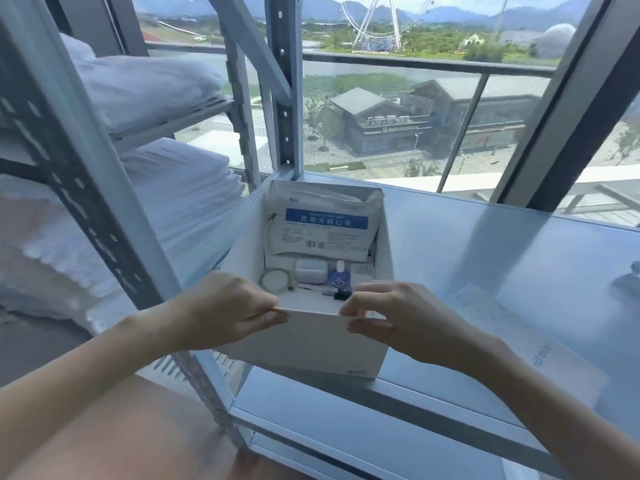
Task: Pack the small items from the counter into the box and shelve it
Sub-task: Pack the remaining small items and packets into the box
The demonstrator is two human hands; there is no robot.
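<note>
1. Fingers (358, 308) of the right hand (405, 320) pinch the near rim of the box (311, 341), with the thumb on the outside wall. The left hand (228, 310) pinches the same rim near it, its fingers curled tight.
2. Seen from the head view, the box stands open on a grey metal shelf (485, 244). It is tucked into the left end by a post (287, 98), and its near wall is close to the shelf's front edge.
3. Inside, a mask pack (322, 226) leans on the far wall. In front of it lie a white case (311, 270), a blue bottle (341, 277), a round ring (273, 280) and some smaller bits I cannot make out.
4. Folded white linen (173, 202) fills the rack to the left. On the shelf to the right of the box lies a flat clear sleeve (512, 334), and a dark object (628, 282) is cut off by the frame's edge.
5. Packing looks done or nearly so, since the small things are in the box. The box seems to be set on the shelf, so what is left is probably a last push back and letting go. I cannot tell whether the sleeve or the dark object belongs in the box.
</note>
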